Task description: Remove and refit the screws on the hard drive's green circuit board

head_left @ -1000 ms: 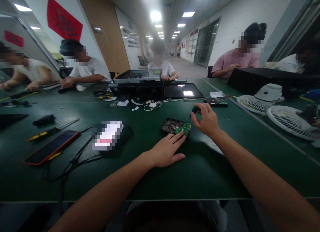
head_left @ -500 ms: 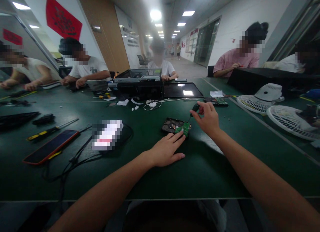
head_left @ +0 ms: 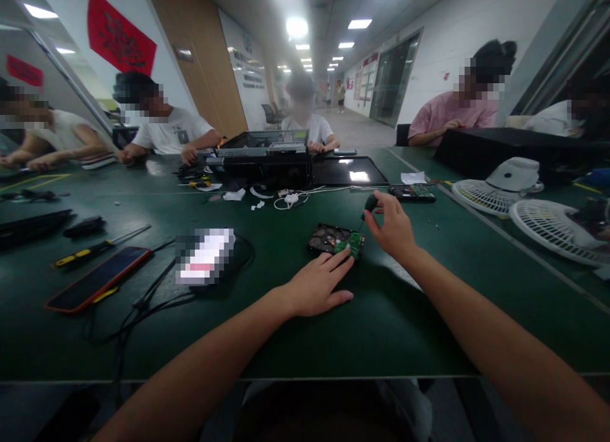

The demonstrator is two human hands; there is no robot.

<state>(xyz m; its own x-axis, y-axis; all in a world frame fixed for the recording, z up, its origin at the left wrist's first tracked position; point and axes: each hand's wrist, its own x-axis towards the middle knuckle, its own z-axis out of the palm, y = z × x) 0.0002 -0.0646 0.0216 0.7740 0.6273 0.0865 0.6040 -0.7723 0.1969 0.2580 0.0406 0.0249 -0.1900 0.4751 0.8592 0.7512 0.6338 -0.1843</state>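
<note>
A hard drive (head_left: 324, 237) with a green circuit board (head_left: 350, 242) on its upper face lies on the green table. My left hand (head_left: 319, 284) rests palm down at its near edge, fingers stretched out, with fingertips touching the board. In my right hand (head_left: 393, 225) is a screwdriver (head_left: 370, 204) with a dark green handle, held between thumb and fingers. Its thin shaft slants down to the drive's right far corner; whether the tip sits in a screw is too small to tell.
To the left lie a lit phone (head_left: 206, 256), an orange-edged phone (head_left: 100, 280), a yellow-black screwdriver (head_left: 81, 255) and black cables. An opened computer case (head_left: 262, 159) stands at the back, white fan parts (head_left: 490, 194) at the right. Another drive (head_left: 413, 193) lies beyond my right hand. Several people sit around.
My right hand and the screwdriver handle have shifted slightly left. My left hand and the hard drive stay in place. A co-worker's hand at the back left has moved right.
</note>
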